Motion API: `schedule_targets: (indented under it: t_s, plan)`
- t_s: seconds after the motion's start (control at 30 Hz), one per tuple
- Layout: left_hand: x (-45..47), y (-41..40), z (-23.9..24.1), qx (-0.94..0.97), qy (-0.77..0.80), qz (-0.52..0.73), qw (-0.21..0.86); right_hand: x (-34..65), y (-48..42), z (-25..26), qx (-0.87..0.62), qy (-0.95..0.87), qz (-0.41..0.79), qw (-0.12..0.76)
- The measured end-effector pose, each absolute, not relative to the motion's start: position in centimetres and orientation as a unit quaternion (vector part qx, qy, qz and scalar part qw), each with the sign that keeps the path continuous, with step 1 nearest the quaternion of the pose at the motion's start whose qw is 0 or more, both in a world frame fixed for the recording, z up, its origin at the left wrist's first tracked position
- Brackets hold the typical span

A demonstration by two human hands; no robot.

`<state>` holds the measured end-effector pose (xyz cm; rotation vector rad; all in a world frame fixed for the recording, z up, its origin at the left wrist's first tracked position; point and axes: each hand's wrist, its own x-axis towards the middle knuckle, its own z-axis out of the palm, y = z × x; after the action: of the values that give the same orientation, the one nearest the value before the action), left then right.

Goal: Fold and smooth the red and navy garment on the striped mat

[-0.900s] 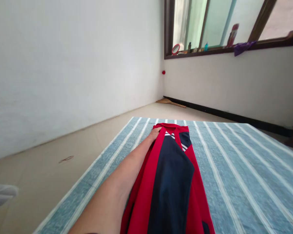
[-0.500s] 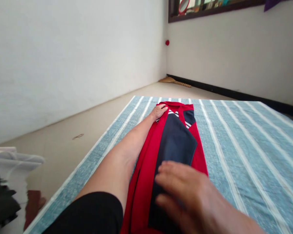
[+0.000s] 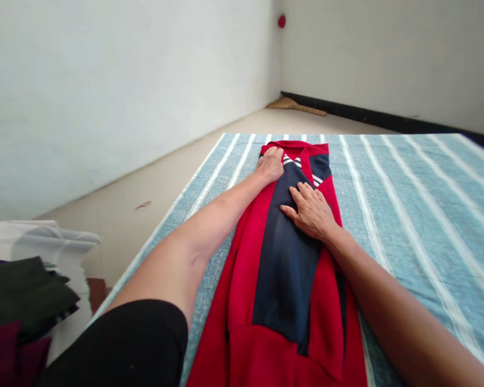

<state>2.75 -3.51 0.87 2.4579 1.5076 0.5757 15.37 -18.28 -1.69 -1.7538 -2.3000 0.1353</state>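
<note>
White walls [image 3: 105,80] meet in a corner at the back of the room, above a pale tiled floor [image 3: 153,183]. Spread over that floor is a big blue mat [image 3: 407,204] with thin white stripes running away from the person. Down the middle of the mat lies a red and navy shirt [image 3: 286,279], folded lengthwise into a long narrow strip, its collar end at the far edge of the mat and its hem close to the person.

At the lower left sits a pile of folded clothes [image 3: 20,301], dark green and maroon pieces over something white, well apart from the shirt.

Both bare arms stretch out along the garment. The left hand [image 3: 271,164] rests near the collar, fingers loosely curled on the red edge; I cannot tell whether it pinches the cloth. The right hand [image 3: 311,210] lies open and flat, palm down, fingers spread on the navy panel just below the white-striped patch.

A small broom [image 3: 296,105] lies by the far wall, and a tiny red knob [image 3: 281,21] sticks out in the corner above it.
</note>
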Motion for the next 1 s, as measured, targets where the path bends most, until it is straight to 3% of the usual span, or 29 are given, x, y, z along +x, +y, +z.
schedule_targets:
  t_s: [0.2, 0.5, 1.0]
  plan:
    - [1.2, -14.6, 2.6, 0.862, 0.476, 0.145, 0.095, 15.6, -18.2, -2.1, -0.59, -0.797, 0.039, 0.123]
    - [-4.7, -32.6, 4.7, 0.819, 0.519, 0.001, 0.244, 14.2, -19.5, 0.3, -0.589, -0.797, 0.047, 0.127]
    - [-4.3, -36.9, 6.6, 0.849, 0.477, -0.052, 0.221, 10.9, -23.9, 1.1, -0.532, -0.833, 0.107, 0.111]
